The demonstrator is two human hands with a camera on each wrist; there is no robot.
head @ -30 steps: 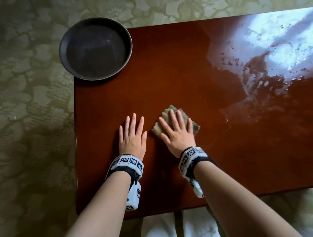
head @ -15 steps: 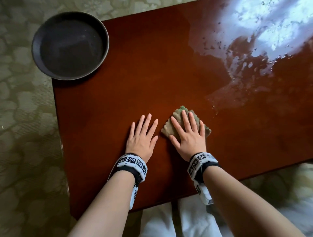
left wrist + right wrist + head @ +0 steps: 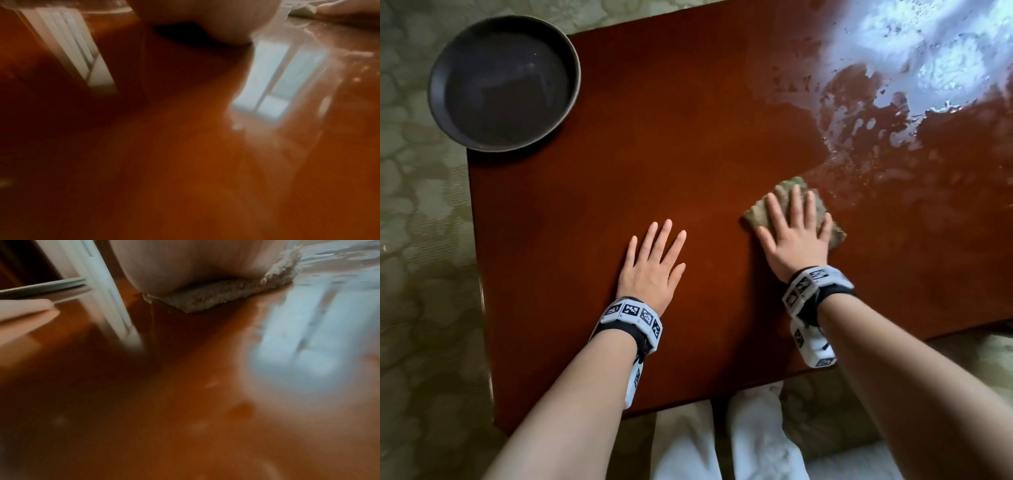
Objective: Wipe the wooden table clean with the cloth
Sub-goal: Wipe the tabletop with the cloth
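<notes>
I see the cloth [image 3: 796,209] lying flat on the wooden table [image 3: 688,164], at the edge of the wet patch [image 3: 866,144]. My right hand [image 3: 796,240] presses it with straight, spread fingers. My left hand [image 3: 652,267] rests flat beside it, holding nothing. 1 dark bowl [image 3: 505,82] sits at the far-left corner.

There is one wooden table [image 3: 688,137], reddish-brown and glossy. One cloth [image 3: 787,192] lies on it, greenish-grey and rumpled. One dark round dish [image 3: 503,82] sits at the table's far left corner (partly over the edge). Two hands are on the tabletop: one left hand [image 3: 652,267], one right hand [image 3: 796,240]. Two wrist bands with black-and-white markers, one per wrist [image 3: 633,313] [image 3: 813,284]. One wet patch [image 3: 893,113] spreads across the far right of the table, ringed by droplets too many and too small to count.
</notes>
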